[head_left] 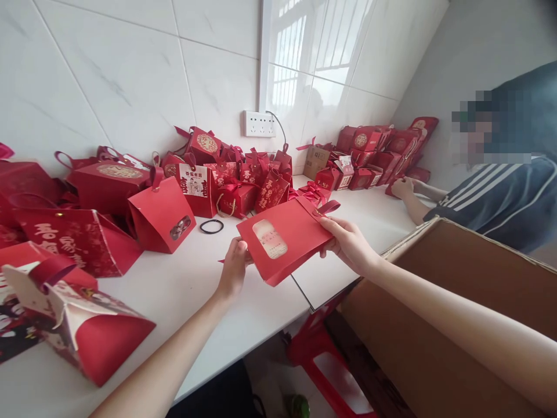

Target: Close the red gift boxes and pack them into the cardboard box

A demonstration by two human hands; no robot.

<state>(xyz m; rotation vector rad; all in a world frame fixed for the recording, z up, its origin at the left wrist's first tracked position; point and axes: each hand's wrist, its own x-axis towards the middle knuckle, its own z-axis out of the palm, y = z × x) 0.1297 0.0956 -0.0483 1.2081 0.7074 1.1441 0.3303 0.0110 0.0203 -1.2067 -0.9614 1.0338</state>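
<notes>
A red gift box (300,232) with a rounded window and a ribbon at its top is held tilted above the front edge of the white table (187,290). My left hand (235,267) grips its lower left side, fingers partly hidden behind it. At its ribbon end, my right hand (346,241) pinches the right side between thumb and fingers. A pale printed item shows through the window. Behind the box stand several red gift boxes, one with a white printed front (194,181). A black ring (212,226) lies on the table to the left.
More red boxes (102,244) crowd the left side, and others (368,139) are stacked at the back right near a small brown carton (317,161). A large cardboard box (435,302) stands at right, below a seated person's striped sleeve (483,191). A red stool (322,371) is below.
</notes>
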